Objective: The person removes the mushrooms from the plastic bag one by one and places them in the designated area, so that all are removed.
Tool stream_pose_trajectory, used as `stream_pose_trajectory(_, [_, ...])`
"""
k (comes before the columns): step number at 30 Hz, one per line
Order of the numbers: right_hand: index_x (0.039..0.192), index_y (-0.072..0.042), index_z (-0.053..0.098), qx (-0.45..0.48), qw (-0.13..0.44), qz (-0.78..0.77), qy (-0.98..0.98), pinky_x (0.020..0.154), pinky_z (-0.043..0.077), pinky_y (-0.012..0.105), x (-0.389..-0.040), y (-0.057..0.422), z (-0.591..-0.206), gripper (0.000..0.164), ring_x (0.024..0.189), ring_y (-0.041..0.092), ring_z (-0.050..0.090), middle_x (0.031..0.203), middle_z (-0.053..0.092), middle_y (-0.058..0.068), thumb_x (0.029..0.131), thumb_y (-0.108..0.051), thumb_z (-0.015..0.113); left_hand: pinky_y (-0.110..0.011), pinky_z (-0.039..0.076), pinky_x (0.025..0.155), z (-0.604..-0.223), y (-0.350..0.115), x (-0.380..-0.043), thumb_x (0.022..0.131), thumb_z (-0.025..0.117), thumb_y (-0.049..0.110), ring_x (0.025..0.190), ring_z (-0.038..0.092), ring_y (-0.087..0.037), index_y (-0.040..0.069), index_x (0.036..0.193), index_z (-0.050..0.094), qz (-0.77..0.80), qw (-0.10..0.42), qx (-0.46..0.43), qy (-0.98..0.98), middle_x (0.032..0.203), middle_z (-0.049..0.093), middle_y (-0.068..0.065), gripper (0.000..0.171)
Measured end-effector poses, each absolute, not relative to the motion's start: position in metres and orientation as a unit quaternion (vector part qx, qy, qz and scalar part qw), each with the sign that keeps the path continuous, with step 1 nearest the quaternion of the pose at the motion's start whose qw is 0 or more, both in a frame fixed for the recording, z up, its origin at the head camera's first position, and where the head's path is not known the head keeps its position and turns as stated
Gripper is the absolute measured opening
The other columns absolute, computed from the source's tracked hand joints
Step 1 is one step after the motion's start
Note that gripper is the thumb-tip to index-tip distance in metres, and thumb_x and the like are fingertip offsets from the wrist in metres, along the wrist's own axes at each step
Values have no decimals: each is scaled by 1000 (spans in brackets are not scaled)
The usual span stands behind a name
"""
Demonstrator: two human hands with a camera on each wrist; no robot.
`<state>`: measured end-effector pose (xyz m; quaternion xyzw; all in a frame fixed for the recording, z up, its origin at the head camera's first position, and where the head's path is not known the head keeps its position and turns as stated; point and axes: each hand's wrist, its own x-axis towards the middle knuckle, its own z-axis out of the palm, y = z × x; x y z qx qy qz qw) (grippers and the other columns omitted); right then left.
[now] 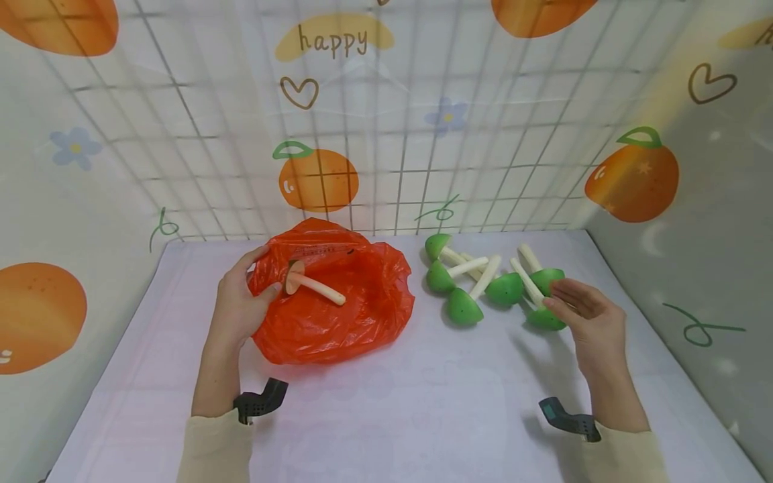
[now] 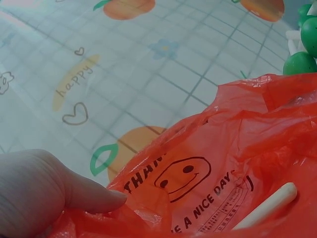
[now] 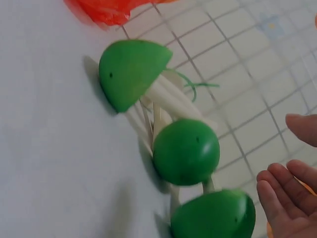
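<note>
A red plastic bag (image 1: 338, 322) lies with its mouth spread on the left half of the table. My left hand (image 1: 241, 302) grips the bag's left rim, its thumb on the inner side. Inside lies a toy mushroom (image 1: 320, 288) with a pale stem; only the stem (image 2: 270, 206) shows in the left wrist view. My right hand (image 1: 594, 322) is beside the rightmost green-capped toy mushrooms (image 1: 546, 318), thumb and fingers apart and nothing held. In the right wrist view, that hand (image 3: 292, 193) is right of several green caps (image 3: 185, 151).
More green-capped mushrooms (image 1: 464, 308) lie in a loose cluster right of the bag, stems crossing. A printed cloth (image 1: 374, 134) with oranges hangs over a wire grid behind the white table (image 1: 392, 416). Each wrist wears a dark camera (image 1: 260, 400).
</note>
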<state>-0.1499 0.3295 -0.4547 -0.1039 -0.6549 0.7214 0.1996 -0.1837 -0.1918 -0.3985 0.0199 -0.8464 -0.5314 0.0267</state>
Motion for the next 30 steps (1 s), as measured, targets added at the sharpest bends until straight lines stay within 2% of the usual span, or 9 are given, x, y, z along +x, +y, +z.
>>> stream_pose_trajectory(8, [132,12,63,-2,188,739,-648,91,57,21,-158,302,-445,49,107,16,72,117,75,9,85,16,77,-58,54,101,-399,-193,-184,100,68,3,136,52,-40,21,165,36,-530,24,21,-847,158,46,-16,75])
stream_pose_trajectory(11, [132,10,65,16,180,732,-656,93,57,21,-163,291,-442,47,111,18,71,119,74,9,87,14,78,-58,54,101,-400,-193,-184,100,68,2,136,52,-40,21,165,37,-531,24,22,-846,158,47,-16,74])
stream_pose_trajectory(15, [133,7,66,23,172,716,-677,93,56,20,-170,275,-438,47,113,19,70,122,73,8,88,10,79,-58,55,100,-401,-193,-185,100,67,2,135,53,-40,20,164,37,-530,28,23,-847,157,48,-16,73])
stream_pose_trajectory(22, [133,11,63,46,145,702,-696,96,55,20,-180,240,-428,46,113,19,69,124,73,10,89,9,78,-58,54,100,-400,-194,-184,100,68,2,136,52,-40,19,164,37,-529,29,25,-848,158,47,-16,73])
stream_pose_trajectory(30, [135,10,61,54,121,670,-730,98,55,22,-191,205,-423,47,117,22,68,130,68,20,91,4,78,-58,55,100,-399,-193,-185,100,67,2,135,53,-39,20,164,39,-530,30,21,-847,157,48,-15,71])
